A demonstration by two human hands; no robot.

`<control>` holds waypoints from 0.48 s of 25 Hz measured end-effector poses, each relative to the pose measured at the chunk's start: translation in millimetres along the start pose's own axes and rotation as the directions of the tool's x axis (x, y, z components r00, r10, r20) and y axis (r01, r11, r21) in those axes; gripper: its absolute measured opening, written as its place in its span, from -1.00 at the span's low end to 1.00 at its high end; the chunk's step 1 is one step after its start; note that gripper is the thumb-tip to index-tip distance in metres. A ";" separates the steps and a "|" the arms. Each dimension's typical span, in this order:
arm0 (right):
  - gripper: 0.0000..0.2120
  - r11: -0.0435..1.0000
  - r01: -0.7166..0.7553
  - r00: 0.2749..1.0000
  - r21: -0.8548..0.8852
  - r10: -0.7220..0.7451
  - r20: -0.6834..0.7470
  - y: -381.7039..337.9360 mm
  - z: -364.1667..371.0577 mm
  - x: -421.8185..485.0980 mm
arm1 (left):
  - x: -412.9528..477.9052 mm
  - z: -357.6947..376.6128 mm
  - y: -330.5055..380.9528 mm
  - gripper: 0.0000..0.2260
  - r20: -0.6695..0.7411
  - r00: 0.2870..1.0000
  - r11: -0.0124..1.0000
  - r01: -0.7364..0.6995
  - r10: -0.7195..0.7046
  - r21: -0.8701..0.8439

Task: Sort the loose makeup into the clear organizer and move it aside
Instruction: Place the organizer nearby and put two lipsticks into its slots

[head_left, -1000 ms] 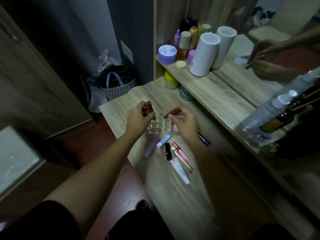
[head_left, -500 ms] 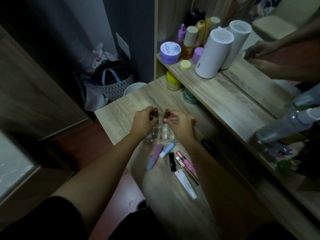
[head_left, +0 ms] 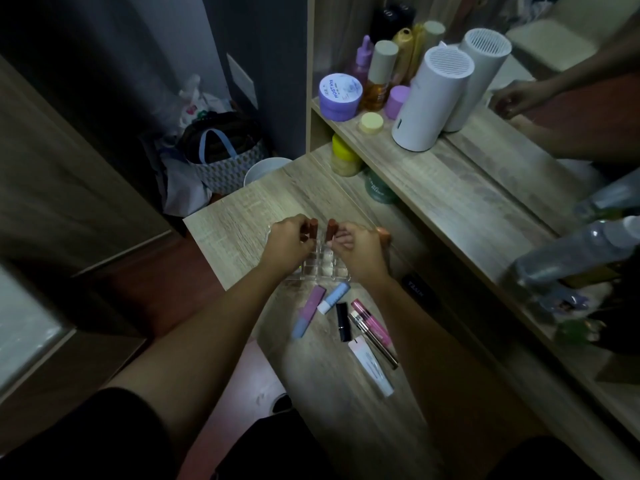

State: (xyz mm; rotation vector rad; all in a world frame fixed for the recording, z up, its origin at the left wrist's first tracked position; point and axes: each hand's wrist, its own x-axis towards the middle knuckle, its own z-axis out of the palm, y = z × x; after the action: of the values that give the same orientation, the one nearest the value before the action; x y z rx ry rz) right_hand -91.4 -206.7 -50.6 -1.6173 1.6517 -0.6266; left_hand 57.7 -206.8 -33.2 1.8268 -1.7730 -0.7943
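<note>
Head view.

Progress: early, by my reading. Two brown lipstick tubes are going into the clear organizer [head_left: 320, 268], which stands on the table [head_left: 235, 216] directly beneath the fingers. No other makeup can be made out in its compartments, though both hands hide much of it. The organizer is not yet moved aside.

Left to sort, all lying loose on the table on the near side of the fingers:
- pink-and-blue tube [head_left: 308, 315]
- blue tube with white cap [head_left: 334, 296], beside it
- black lipstick [head_left: 342, 321]
- pink lip gloss [head_left: 370, 322]
- slim dark wand [head_left: 374, 341], against the gloss
- white squeeze tube [head_left: 370, 369], nearest the person
- dark flat item [head_left: 417, 285], right of the right wrist; type unclear

Left hand [head_left: 289, 242]: fingers [head_left: 302, 226] curled closed around a brown lipstick [head_left: 310, 230], held upright over the organizer's far left cells.

Right hand [head_left: 360, 245]: fingers [head_left: 343, 233] pinched closed on a second brown lipstick [head_left: 331, 229], upright, just beside the first, over the far middle cells.

Whether either tube is already seated in its cell cannot be told.
</note>
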 end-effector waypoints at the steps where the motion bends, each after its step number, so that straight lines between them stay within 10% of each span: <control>1: -0.77 1.000 0.002 1.000 -0.007 -0.002 0.003 -0.3 -0.9 -0.6 | -0.6 -1.1 1.2 -0.77 0.002 1.000 1.000 0.006 -0.006 -0.010; 12: -0.69 0.994 0.102 0.991 0.040 -0.098 -0.091 -12.2 -36.4 -30.1 | -34.7 -20.1 25.6 -0.65 -0.095 0.993 0.997 0.059 -0.064 -0.051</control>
State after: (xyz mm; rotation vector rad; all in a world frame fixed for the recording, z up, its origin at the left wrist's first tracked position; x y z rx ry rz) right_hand -113.6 -183.5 -14.0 -1.6695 1.6154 -0.7921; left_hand 53.1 -174.8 1.7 1.8643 -1.6307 -0.7521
